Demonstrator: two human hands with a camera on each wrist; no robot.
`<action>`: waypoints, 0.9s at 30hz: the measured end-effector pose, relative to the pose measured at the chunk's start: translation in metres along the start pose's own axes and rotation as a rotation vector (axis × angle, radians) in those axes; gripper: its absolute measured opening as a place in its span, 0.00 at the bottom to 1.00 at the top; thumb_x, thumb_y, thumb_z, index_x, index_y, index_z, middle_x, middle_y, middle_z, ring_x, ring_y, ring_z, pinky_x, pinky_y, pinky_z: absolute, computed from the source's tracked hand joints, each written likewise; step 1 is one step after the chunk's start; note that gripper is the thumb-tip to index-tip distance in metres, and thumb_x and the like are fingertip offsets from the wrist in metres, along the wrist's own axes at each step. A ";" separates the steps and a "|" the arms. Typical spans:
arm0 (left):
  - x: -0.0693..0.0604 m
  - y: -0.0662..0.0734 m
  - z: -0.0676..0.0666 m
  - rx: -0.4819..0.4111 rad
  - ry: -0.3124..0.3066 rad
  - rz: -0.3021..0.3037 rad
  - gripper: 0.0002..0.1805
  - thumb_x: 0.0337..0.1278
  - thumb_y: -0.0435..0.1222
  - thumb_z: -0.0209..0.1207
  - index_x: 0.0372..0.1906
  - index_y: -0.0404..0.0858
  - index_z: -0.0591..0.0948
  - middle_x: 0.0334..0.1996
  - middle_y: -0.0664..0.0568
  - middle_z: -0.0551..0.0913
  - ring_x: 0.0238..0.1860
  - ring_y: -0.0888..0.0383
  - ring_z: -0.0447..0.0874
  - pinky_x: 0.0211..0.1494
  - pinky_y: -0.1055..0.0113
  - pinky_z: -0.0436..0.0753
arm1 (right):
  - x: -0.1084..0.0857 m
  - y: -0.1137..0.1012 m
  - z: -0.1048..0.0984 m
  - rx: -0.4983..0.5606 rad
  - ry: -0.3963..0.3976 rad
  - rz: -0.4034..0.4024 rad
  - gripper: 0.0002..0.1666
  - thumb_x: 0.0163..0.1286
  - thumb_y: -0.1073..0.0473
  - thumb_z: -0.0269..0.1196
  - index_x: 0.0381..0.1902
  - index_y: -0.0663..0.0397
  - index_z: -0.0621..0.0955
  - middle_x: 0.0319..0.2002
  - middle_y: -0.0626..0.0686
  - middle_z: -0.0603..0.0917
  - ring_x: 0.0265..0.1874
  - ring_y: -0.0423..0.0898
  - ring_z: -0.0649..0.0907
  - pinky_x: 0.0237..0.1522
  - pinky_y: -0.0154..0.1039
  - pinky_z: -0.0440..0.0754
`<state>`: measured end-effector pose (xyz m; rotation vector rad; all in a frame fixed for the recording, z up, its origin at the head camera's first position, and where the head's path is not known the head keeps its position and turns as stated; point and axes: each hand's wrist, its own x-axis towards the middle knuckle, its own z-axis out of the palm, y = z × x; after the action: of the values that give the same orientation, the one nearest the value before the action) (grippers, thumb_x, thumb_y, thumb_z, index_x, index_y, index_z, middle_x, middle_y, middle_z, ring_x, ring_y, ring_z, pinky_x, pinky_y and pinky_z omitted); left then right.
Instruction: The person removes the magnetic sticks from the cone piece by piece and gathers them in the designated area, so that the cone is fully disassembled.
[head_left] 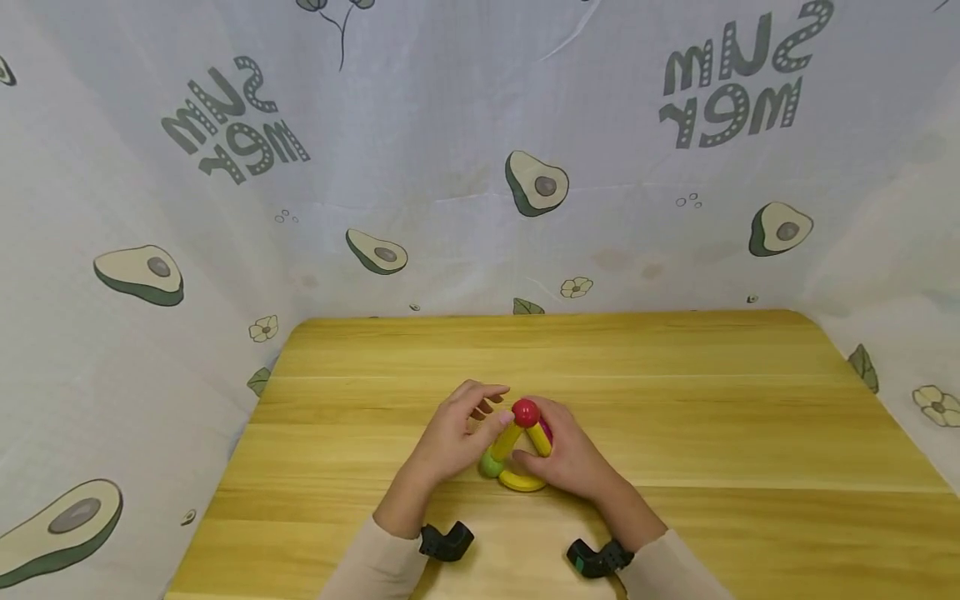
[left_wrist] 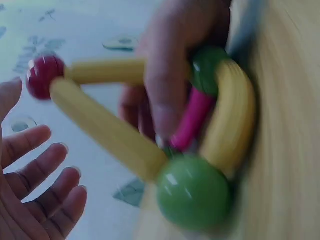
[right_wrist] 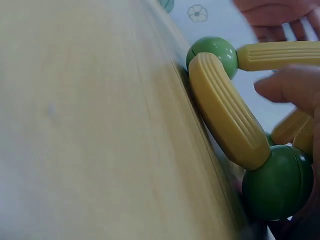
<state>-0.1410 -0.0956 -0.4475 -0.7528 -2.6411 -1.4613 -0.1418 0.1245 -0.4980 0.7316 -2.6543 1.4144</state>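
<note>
A ball-and-stick toy frame stands on the table, with a red ball (head_left: 526, 413) at its top. Straight yellow rods (head_left: 507, 442) slope down from there to green balls (left_wrist: 194, 192). Along the base, a curved yellow rod (right_wrist: 227, 112) links two green balls, and a pink rod (left_wrist: 193, 120) shows behind it. My right hand (head_left: 573, 458) grips the frame's right side, its thumb across a yellow rod; part of that side is hidden by the hand. Beside the top left, my left hand (head_left: 453, 429) holds nothing, fingers spread loosely and thumb close to the red ball.
The wooden table (head_left: 675, 400) extends to both sides and behind the frame. A pale printed cloth (head_left: 450, 167) hangs around its back and sides. Black wrist cameras (head_left: 447, 542) sit on both wrists, low over the table.
</note>
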 end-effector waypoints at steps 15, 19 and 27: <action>0.010 0.032 -0.003 0.205 -0.004 0.123 0.21 0.58 0.45 0.73 0.52 0.39 0.86 0.42 0.53 0.87 0.40 0.59 0.83 0.42 0.64 0.86 | -0.003 -0.010 0.018 0.129 0.046 0.078 0.41 0.57 0.43 0.78 0.66 0.35 0.74 0.63 0.45 0.78 0.65 0.50 0.76 0.65 0.63 0.72; 0.009 0.030 -0.001 0.157 -0.021 0.111 0.20 0.61 0.44 0.70 0.54 0.38 0.85 0.42 0.53 0.88 0.38 0.62 0.81 0.41 0.69 0.85 | -0.004 -0.009 0.017 0.158 0.030 0.069 0.40 0.59 0.44 0.77 0.67 0.32 0.73 0.64 0.43 0.77 0.65 0.49 0.75 0.66 0.63 0.72; 0.009 0.027 0.003 0.091 -0.007 0.065 0.19 0.64 0.44 0.68 0.54 0.37 0.85 0.40 0.52 0.88 0.33 0.64 0.80 0.37 0.73 0.83 | -0.005 -0.008 0.017 0.180 0.006 0.076 0.42 0.60 0.46 0.76 0.70 0.33 0.71 0.67 0.45 0.75 0.68 0.51 0.74 0.67 0.60 0.75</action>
<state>-0.1370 -0.0776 -0.4259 -0.8285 -2.6408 -1.3161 -0.1305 0.1091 -0.5035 0.6438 -2.6007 1.6900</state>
